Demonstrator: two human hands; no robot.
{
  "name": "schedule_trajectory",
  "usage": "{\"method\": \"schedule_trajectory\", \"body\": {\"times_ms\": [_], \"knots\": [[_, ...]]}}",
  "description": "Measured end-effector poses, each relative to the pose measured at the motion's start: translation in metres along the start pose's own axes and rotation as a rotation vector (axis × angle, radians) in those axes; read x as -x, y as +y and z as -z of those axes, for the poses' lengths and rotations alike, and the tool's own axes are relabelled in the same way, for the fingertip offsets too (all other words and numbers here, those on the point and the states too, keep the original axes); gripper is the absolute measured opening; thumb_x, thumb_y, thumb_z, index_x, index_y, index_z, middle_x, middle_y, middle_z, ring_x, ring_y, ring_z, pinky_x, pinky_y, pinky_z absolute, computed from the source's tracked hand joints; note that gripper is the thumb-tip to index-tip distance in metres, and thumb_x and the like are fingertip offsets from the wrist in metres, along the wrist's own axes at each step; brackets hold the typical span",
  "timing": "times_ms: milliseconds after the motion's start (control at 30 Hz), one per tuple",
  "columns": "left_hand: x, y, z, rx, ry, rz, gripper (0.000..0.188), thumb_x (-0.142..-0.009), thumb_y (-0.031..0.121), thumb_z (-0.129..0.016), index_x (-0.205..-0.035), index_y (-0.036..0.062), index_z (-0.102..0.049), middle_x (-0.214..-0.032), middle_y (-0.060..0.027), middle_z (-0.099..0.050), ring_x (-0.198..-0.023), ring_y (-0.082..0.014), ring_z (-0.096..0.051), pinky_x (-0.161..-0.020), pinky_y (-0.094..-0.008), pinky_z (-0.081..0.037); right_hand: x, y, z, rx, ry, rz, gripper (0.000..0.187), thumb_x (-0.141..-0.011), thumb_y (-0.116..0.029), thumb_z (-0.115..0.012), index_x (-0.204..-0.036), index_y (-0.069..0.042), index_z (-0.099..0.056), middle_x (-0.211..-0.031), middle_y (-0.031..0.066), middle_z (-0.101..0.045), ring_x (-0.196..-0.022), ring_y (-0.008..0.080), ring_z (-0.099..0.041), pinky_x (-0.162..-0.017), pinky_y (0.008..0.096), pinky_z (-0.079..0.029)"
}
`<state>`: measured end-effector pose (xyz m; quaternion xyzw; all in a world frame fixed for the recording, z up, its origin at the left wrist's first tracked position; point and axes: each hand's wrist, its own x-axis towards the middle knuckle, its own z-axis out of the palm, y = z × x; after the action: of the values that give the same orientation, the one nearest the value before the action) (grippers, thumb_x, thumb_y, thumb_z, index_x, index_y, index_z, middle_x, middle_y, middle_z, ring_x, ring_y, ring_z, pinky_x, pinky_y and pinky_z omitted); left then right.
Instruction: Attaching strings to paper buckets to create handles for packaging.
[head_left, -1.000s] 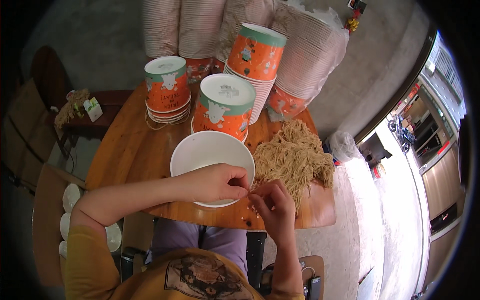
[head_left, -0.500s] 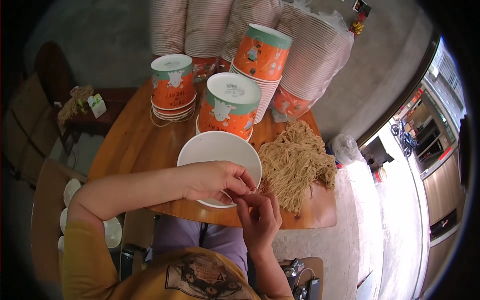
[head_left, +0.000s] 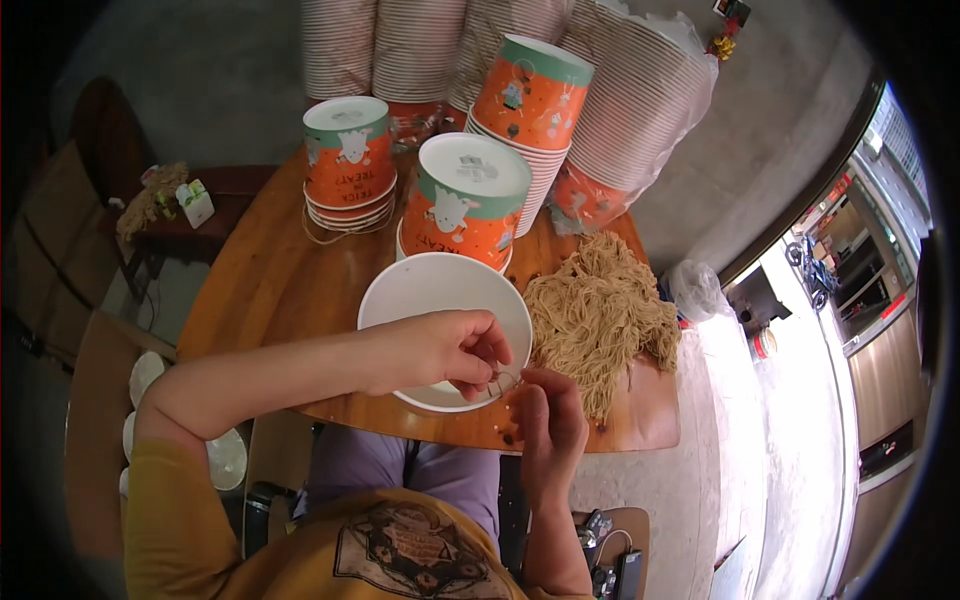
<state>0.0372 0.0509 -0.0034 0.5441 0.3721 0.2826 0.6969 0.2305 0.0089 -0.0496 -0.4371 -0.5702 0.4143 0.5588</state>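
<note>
A paper bucket [head_left: 400, 285], white inside, stands mouth up at the near side of the wooden table. Across its mouth reaches my left hand [head_left: 455, 350], fingertips pinched at the bucket's right rim. My right hand [head_left: 550, 420] is just outside that rim, thumb and fingers closed together. Between the two sets of fingertips shows a thin, curled beige cord [head_left: 505, 380]; where it meets the bucket wall is partly hidden by my fingers. A heap of similar beige cords [head_left: 605, 315] lies to the right of the bucket.
Upside-down orange and green buckets [head_left: 470, 200] stand right behind the open one, with a corded stack [head_left: 348, 165] to the left. Tall plastic-wrapped stacks [head_left: 640, 100] line the wall. White buckets [head_left: 228, 460] sit low at left. Devices [head_left: 628, 570] lie on a stool at lower right.
My hands have drawn a little apart, the right one moving right, and the cord between them now shows as a loop. The whole view has shifted slightly.
</note>
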Motion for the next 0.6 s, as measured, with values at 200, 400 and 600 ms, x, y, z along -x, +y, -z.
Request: {"method": "schedule_trajectory", "body": {"times_ms": [200,400,600], "knots": [[0.011,0.010,-0.017,-0.409,0.141,-0.180,0.019,-0.091,0.004,-0.055,-0.109,0.0007,-0.051,-0.092,-0.0083,-0.061,-0.077,-0.0144,-0.063,-0.074,-0.0287,-0.053,-0.005,-0.003,-0.003,0.301,-0.075,0.168,0.016,-0.082,-0.007,-0.074,-0.096,-0.005,-0.066,-0.076,0.0038,-0.054,-0.059,0.0111,-0.051,-0.053,0.0250,-0.042],[0.013,0.005,-0.018,-0.539,0.158,-0.230,0.020,-0.092,0.004,-0.057,-0.111,0.0029,-0.052,-0.095,-0.0057,-0.055,-0.088,-0.0127,-0.060,-0.080,-0.0287,-0.053,-0.005,-0.007,-0.005,0.345,-0.052,0.148,0.012,-0.082,-0.005,-0.072,-0.087,-0.003,-0.061,-0.076,0.0049,-0.055,-0.058,0.0123,-0.052,-0.053,0.0261,-0.043],[0.011,-0.002,-0.018,-0.616,0.173,-0.306,0.011,-0.088,0.005,-0.058,-0.098,0.0012,-0.058,-0.100,-0.0090,-0.049,-0.085,-0.0193,-0.060,-0.075,-0.0303,-0.049,-0.005,-0.006,-0.006,0.343,-0.041,0.166,0.013,-0.083,-0.004,-0.071,-0.085,-0.004,-0.059,-0.075,0.0047,-0.054,-0.058,0.0125,-0.053,-0.054,0.0266,-0.044]]}}
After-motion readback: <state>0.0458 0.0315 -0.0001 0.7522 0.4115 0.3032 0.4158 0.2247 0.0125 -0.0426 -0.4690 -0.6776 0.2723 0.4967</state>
